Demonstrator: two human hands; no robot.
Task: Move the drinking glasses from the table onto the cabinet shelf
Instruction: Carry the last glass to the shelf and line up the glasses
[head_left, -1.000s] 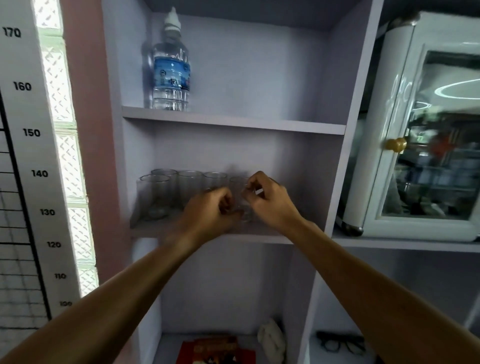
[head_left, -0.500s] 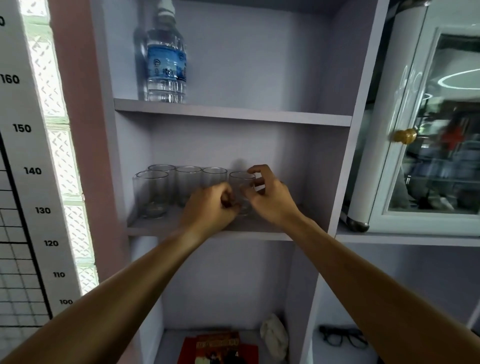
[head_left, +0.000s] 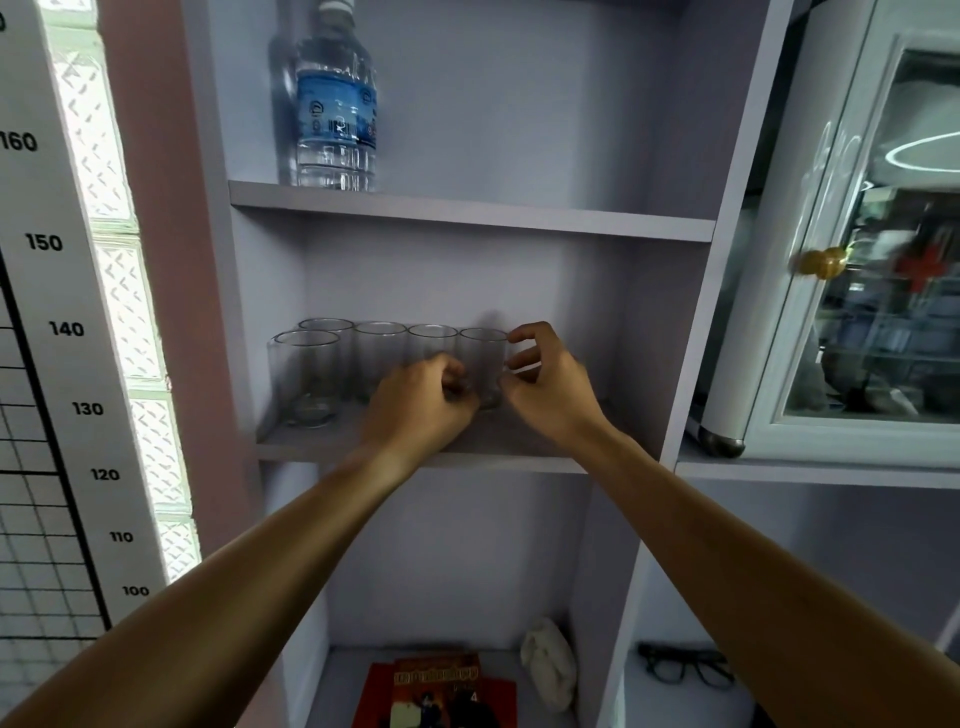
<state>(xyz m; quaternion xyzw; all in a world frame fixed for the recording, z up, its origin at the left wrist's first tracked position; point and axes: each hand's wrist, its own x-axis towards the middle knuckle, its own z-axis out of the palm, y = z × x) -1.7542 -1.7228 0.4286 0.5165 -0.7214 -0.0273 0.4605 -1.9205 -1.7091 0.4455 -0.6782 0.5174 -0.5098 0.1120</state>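
Several clear drinking glasses (head_left: 379, 358) stand in a row on the middle cabinet shelf (head_left: 311, 448). The rightmost glass (head_left: 483, 353) stands upright on the shelf between my hands. My left hand (head_left: 421, 402) is curled, with its fingertips pressed on the lower left side of that glass. To the right of the same glass, my right hand (head_left: 548, 387) has its fingers spread; its thumb is near the glass's base and its index finger is by the rim.
A water bottle (head_left: 335, 104) stands on the shelf above. The shelf below holds a red book (head_left: 441, 686) and a white cloth (head_left: 550, 660); spectacles (head_left: 685, 670) lie to the right. A glass-door cabinet (head_left: 857, 260) stands right, a height chart (head_left: 62, 312) left.
The rightmost glass has come to rest upright in line with the others. My right hand's fingers have spread away from it. The view has shifted slightly.
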